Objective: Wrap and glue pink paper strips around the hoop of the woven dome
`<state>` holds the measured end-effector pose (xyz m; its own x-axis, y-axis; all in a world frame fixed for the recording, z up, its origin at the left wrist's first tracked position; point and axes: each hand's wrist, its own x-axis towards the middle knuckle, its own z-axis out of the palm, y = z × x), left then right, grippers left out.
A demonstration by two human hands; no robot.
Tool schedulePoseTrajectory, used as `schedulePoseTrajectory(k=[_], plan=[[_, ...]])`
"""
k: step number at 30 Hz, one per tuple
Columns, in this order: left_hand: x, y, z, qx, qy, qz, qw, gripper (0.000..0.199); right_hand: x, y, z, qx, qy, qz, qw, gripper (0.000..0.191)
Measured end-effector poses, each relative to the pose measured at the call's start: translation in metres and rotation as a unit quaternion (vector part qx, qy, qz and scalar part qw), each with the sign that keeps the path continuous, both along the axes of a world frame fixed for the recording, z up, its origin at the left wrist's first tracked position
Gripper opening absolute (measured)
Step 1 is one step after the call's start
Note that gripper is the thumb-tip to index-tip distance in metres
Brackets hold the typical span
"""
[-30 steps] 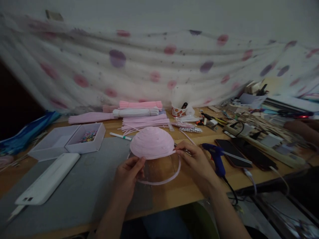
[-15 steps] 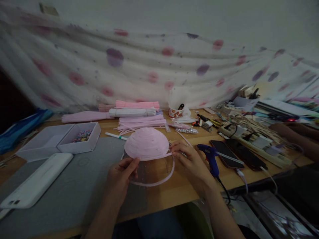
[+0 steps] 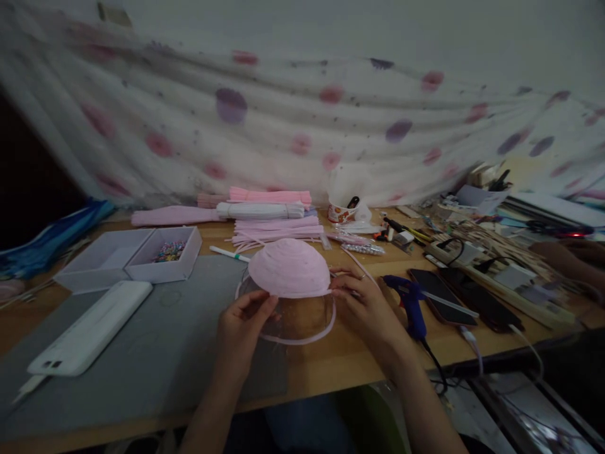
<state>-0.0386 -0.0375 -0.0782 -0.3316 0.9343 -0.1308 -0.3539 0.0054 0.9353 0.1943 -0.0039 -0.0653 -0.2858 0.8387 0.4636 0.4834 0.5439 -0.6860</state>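
A pale pink dome (image 3: 289, 268) of coiled strip, shaped like a small hat, sits over a clear see-through wall that ends in a pink ring (image 3: 302, 340) at the bottom. My left hand (image 3: 246, 325) pinches the dome's front rim between thumb and forefinger. At the right side of that rim, my right hand (image 3: 359, 299) has its fingertips closed on a narrow pink strip (image 3: 326, 292) lying along the edge. A ring shows on one finger of this hand. The strip's tail (image 3: 358, 260) seems to run up behind my right fingers.
A blue glue gun (image 3: 410, 302) and two phones (image 3: 444, 297) lie on the right. Bundles of pink strips (image 3: 276, 228) are stacked behind. Left are a white box (image 3: 165, 268) with coloured beads and a white power bank (image 3: 92, 328). Another person's hand (image 3: 567, 258) is far right.
The view has turned slightly left, so everything appears farther right. Both hands keep their grip on the dome's rim and strip, and the dome looks a little less tilted.
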Motion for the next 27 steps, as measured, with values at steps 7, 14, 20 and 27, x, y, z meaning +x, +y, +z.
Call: schedulePoseTrajectory(k=[7, 14, 20, 27], plan=[[0.010, -0.002, 0.002, 0.002, 0.019, -0.009, 1.000, 0.033, -0.023, -0.046, 0.004, 0.106, -0.060, -0.121, 0.985, 0.019], [0.013, -0.003, -0.013, 0.005, 0.028, -0.033, 0.999, 0.035, -0.044, -0.039, -0.013, 0.170, -0.038, -0.122, 0.977, 0.012], [0.007, -0.001, -0.015, 0.005, 0.009, -0.036, 0.999, 0.035, -0.031, -0.030, -0.010, 0.168, -0.023, -0.123, 0.978, 0.010], [0.004, 0.002, -0.013, 0.000, -0.019, -0.041, 0.999, 0.037, -0.016, -0.023, -0.010, 0.127, -0.115, -0.091, 0.981, 0.016]])
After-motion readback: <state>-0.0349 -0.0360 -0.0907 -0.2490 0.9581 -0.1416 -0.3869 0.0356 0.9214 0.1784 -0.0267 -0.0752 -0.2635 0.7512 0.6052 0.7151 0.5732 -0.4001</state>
